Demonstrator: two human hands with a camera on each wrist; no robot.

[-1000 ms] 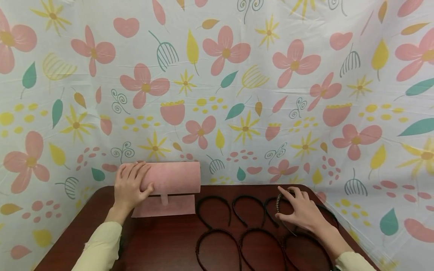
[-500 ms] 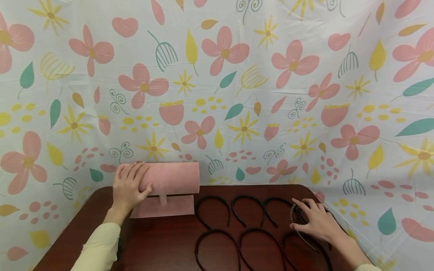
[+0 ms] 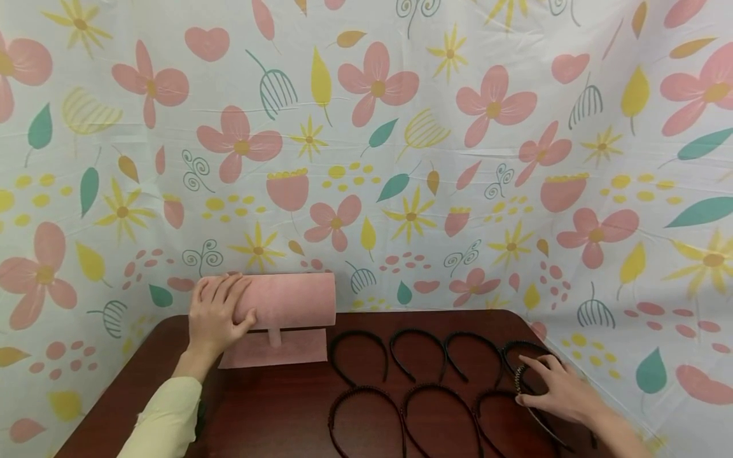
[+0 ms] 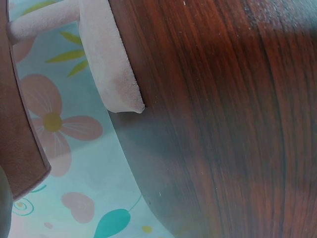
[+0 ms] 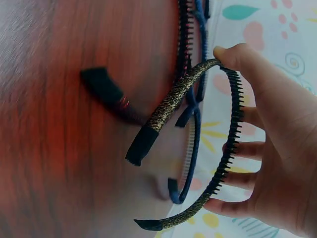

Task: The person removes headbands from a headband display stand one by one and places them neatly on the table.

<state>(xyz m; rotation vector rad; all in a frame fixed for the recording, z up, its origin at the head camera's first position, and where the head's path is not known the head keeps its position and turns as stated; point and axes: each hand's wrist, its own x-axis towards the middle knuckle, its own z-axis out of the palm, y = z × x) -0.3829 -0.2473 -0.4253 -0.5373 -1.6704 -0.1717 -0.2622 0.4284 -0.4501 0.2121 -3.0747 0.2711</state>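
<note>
In the head view my left hand (image 3: pixel 214 315) holds the left end of a pink roll-shaped display stand (image 3: pixel 294 299), fingers over its top and thumb on the front. Its plush base (image 4: pixel 111 64) rests on the table in the left wrist view. At the right, my right hand (image 3: pixel 567 391) holds a black-and-gold headband (image 3: pixel 518 380) above the table. The right wrist view shows this toothed headband (image 5: pixel 171 101) pinched near its bend by thumb and fingers, both dark-capped ends pointing away from the palm. Dark headbands lie beneath it, one blue headband (image 5: pixel 197 134) among them.
Several dark headbands lie in two rows on the dark red wooden table (image 3: pixel 275 413); a back-row headband (image 3: pixel 418 331) and a front-row headband (image 3: pixel 441 386) are near the middle. A flower-printed cloth (image 3: pixel 366 152) hangs behind the table and along its sides.
My right hand has moved right and toward me with the black-and-gold headband, uncovering more of the back-row headbands. The left hand stays on the pink stand.
</note>
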